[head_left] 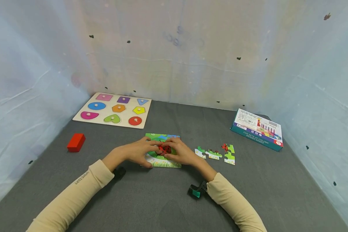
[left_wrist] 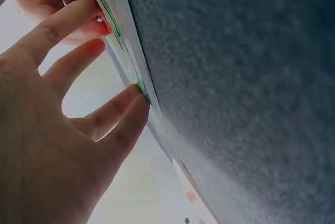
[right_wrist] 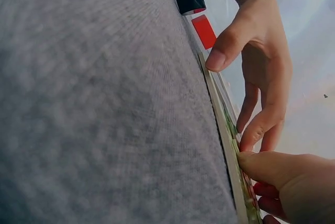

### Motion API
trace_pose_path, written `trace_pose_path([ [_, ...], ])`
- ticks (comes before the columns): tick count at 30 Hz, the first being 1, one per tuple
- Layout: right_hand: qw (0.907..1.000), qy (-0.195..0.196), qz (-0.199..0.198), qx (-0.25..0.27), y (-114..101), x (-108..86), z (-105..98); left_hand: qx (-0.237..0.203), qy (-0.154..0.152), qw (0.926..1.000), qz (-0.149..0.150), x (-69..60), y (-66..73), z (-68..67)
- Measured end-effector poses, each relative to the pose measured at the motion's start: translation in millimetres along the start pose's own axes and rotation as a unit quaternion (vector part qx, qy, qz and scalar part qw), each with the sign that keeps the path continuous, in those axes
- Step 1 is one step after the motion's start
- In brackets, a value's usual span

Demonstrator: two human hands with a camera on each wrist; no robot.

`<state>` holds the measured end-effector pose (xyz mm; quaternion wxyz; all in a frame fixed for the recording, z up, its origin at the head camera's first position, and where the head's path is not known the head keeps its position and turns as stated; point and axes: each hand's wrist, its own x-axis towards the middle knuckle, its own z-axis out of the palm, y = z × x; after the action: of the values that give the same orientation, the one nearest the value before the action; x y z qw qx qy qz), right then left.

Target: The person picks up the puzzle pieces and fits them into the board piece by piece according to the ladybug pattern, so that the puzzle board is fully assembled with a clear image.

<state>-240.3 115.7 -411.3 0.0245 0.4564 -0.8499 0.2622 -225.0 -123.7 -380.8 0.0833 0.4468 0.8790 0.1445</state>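
Note:
A ladybug jigsaw puzzle (head_left: 165, 163) with a green scene lies flat on the grey table in the head view. My left hand (head_left: 137, 151) reaches over its left side, fingers spread and fingertips touching the surface; the thumb rests by the near left edge. From the other side my right hand (head_left: 181, 153) touches the red ladybug area with its fingertips, thumb apart from the fingers. In the right wrist view the right thumb (right_wrist: 261, 166) lies along the puzzle's edge. Whether a single piece sits under the fingers is hidden. Several loose puzzle pieces (head_left: 214, 154) lie to the right.
At the back left lies a shape board (head_left: 124, 120) with knobbed coloured shapes. A red block (head_left: 76, 142) stands left of the puzzle. A teal and white box (head_left: 256, 129) rests at the back right. Pale sheeting (head_left: 174, 71) encloses the table's back and sides.

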Motion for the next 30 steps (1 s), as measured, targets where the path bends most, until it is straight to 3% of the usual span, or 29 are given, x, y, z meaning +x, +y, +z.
trace_pose_path([
  [10,0.9999,0.007,0.015,0.005,-2,-0.3,-3,0.012,-0.013,0.9995,-0.027,5.6,-0.2,1.4],
  [16,0.9983,0.056,0.011,0.000,6,-11.4,-17,0.015,-0.017,0.9990,-0.038,5.9,0.1,1.5],
  [24,0.9903,0.138,0.018,-0.008,29,-47.1,-47,0.007,-0.008,0.9995,-0.029,4.4,-0.4,0.6],
  [30,0.9805,0.184,0.067,-0.007,45,-82.5,-70,0.006,-0.012,0.9994,-0.032,4.1,-0.4,0.5],
])
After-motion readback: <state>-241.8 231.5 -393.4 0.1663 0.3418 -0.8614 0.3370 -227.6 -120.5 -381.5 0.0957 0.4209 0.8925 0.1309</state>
